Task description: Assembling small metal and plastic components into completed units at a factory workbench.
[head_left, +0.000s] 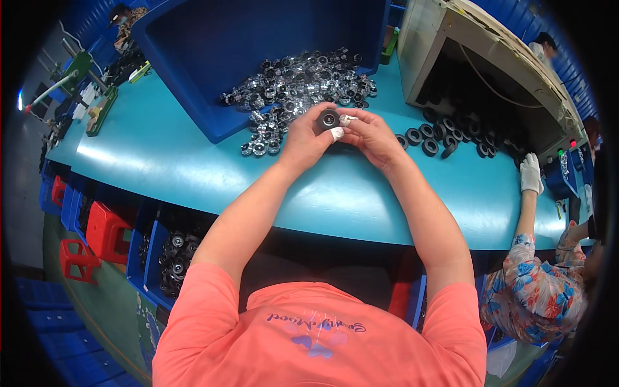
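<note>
Between my two hands, above the teal table (348,193), is a small black wheel (328,119) with a pale metal centre. My left hand (308,137) grips it from the left, its thumb wrapped in white. My right hand (370,134) closes on its right side, with white wrapping on a fingertip. Just beyond my hands lies a heap of clear and black wheel hubs (303,80), spilling from a tipped blue bin (187,64). To the right of my right hand are loose black rubber tyre rings (430,147).
A pale box-shaped machine (425,45) with a dark opening stands at the back right, tyre rings before it. A co-worker's white-gloved hand (531,174) rests at the right. Red stools (106,232) and a blue crate of wheels (155,264) are at the lower left. A green hand press (80,68) stands far left.
</note>
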`<state>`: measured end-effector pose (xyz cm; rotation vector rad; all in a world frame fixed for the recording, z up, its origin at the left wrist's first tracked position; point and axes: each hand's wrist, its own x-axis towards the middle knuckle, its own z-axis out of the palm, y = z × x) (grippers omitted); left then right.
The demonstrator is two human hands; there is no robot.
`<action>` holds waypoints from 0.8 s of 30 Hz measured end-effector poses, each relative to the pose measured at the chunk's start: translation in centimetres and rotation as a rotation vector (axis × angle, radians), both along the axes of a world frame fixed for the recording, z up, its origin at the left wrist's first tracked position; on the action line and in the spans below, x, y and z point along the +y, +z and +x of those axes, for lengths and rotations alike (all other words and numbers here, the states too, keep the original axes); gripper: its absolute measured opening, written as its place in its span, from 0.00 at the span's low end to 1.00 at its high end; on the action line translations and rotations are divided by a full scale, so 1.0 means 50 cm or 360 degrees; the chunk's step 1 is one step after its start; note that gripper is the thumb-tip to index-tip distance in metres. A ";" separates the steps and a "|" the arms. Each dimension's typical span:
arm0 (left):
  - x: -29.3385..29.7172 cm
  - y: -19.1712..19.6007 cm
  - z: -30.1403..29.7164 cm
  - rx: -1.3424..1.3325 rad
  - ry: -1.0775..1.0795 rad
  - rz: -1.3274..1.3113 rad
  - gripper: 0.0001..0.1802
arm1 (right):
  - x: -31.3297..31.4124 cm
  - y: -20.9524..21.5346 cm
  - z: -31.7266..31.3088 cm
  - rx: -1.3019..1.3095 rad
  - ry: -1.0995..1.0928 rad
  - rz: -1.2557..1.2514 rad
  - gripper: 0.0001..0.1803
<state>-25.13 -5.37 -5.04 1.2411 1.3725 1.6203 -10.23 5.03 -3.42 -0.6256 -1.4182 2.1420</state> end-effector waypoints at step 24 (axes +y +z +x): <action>-0.718 0.057 -0.215 0.1192 0.0629 -0.1165 0.29 | 0.161 0.022 0.161 -0.1491 -0.0040 0.1997 0.15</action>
